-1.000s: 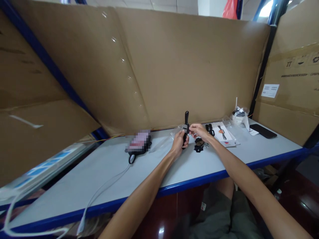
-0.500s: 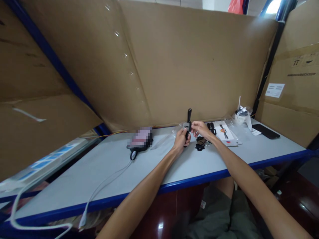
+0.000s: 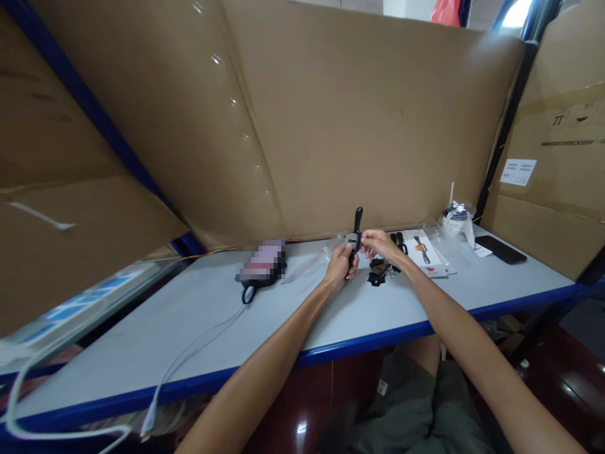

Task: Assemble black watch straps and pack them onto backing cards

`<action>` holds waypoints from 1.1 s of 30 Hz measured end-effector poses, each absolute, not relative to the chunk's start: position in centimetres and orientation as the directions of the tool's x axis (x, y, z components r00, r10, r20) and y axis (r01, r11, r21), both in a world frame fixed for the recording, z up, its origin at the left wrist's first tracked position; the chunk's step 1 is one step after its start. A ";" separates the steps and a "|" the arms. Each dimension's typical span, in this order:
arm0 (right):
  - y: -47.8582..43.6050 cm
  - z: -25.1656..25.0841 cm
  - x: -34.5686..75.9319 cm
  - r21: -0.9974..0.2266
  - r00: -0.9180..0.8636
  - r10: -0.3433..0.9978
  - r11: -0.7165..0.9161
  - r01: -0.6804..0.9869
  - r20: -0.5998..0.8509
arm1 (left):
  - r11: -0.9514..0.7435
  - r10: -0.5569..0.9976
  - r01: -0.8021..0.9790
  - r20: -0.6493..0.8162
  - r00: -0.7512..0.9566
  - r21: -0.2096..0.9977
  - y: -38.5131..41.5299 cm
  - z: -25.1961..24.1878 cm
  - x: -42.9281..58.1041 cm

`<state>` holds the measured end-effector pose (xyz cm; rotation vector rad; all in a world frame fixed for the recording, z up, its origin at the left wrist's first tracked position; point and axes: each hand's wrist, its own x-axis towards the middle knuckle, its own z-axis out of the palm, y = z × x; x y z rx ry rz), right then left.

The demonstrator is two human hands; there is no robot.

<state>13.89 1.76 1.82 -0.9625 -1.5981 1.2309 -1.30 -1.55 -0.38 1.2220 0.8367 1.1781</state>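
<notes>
My left hand (image 3: 339, 263) is wrapped round the lower part of a black spokeshave (image 3: 358, 221), held upright above the table with one handle pointing up. Its grey metal blade (image 3: 351, 239) faces me, and my left thumb lies against it. My right hand (image 3: 377, 243) is closed in a pinch at the right side of the spokeshave's body; whether a small part sits between those fingertips is hidden. Just below my right hand, several dark flat pieces (image 3: 377, 277) and small shiny bits lie on the table.
Right of my hands lie a printed leaflet (image 3: 420, 243) picturing a spokeshave, black-handled tools (image 3: 401, 243) and clear plastic. Farther right are a plastic-wrapped white item (image 3: 456, 221) and a black phone (image 3: 501, 250). A corded device (image 3: 261, 268) lies left. Cardboard (image 3: 340, 126) walls the back.
The view has shifted slightly, so everything sits a little farther left. Both hands keep nearly the same grip on the spokeshave.
</notes>
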 end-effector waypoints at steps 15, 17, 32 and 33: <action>3.2 0.7 18.9 -0.400 -0.219 0.954 0.285 0.871 0.204 | 0.008 0.990 -0.229 0.024 0.136 0.973 -1.6 -0.2 -1.4; 3.4 0.4 18.3 -0.447 -0.302 0.939 0.344 0.826 0.165 | 0.006 0.988 -0.236 0.031 0.151 0.972 -1.6 -0.2 -1.5; 2.4 2.5 17.9 -0.918 -0.014 0.990 0.132 0.374 0.137 | 0.111 0.962 -0.228 -0.047 0.269 0.967 -2.0 0.4 -1.8; 2.2 2.9 17.8 -0.934 -0.032 0.984 0.178 0.311 0.176 | 0.135 0.955 -0.202 -0.073 0.288 0.970 -2.1 0.4 -1.8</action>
